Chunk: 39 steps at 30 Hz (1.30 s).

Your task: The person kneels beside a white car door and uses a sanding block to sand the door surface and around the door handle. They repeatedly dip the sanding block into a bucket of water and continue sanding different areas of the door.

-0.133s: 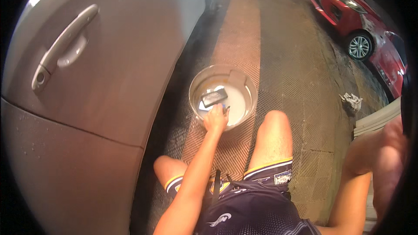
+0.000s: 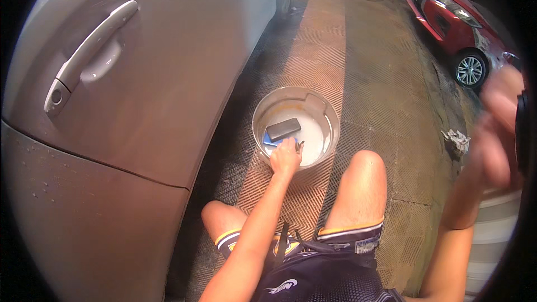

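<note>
My left hand (image 2: 285,156) reaches over the near rim of a round metal bowl (image 2: 330,117) that stands on the ground between my knees. Milky water fills the bowl, and a blue sponge with a dark top (image 2: 282,129) lies in it. My fingers curl around the sponge's near blue edge. My right hand (image 2: 498,128) is raised close to the camera at the right edge and is blurred, so I cannot make out its fingers or anything in it.
A grey car door with its handle (image 2: 89,50) fills the left side, close to my left knee. The ground is patterned paving (image 2: 363,67). A crumpled rag (image 2: 457,141) lies on the right. A red car (image 2: 453,22) is parked at the far right.
My right hand has risen higher at the right edge. My left hand stays at the sponge in the bowl.
</note>
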### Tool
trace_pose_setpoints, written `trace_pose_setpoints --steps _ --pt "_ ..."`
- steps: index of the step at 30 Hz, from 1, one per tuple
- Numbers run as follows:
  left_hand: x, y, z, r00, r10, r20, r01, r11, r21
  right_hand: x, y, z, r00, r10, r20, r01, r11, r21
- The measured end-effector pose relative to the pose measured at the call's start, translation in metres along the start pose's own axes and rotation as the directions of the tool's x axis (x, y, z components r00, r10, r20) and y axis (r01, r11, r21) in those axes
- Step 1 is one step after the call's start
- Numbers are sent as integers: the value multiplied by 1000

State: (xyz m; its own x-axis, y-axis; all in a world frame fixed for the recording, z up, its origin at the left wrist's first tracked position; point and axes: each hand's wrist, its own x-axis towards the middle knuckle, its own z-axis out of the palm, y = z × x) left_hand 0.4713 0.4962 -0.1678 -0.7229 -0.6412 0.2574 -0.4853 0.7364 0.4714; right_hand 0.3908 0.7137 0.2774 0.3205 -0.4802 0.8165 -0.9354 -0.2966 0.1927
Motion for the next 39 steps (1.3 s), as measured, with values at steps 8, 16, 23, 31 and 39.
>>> trace_pose_setpoints --steps 8,16,23,31,39 --pt "10 -20 -1 989 -120 85 118 993 23 -106 155 259 900 348 263 -367 930 28" --pt "31 -20 -2 668 -375 643 175 918 355 191 57 360 982 -113 -151 177 833 525" --pt "49 -6 35 526 -433 732 177 897 404 234 20 389 985 -167 -39 163 839 518" --pt "16 12 21 487 -495 719 266 869 418 246 9 367 948 -127 293 8 926 378" --pt "-66 20 13 369 -536 759 311 841 443 235 44 344 952 -205 229 81 887 455"
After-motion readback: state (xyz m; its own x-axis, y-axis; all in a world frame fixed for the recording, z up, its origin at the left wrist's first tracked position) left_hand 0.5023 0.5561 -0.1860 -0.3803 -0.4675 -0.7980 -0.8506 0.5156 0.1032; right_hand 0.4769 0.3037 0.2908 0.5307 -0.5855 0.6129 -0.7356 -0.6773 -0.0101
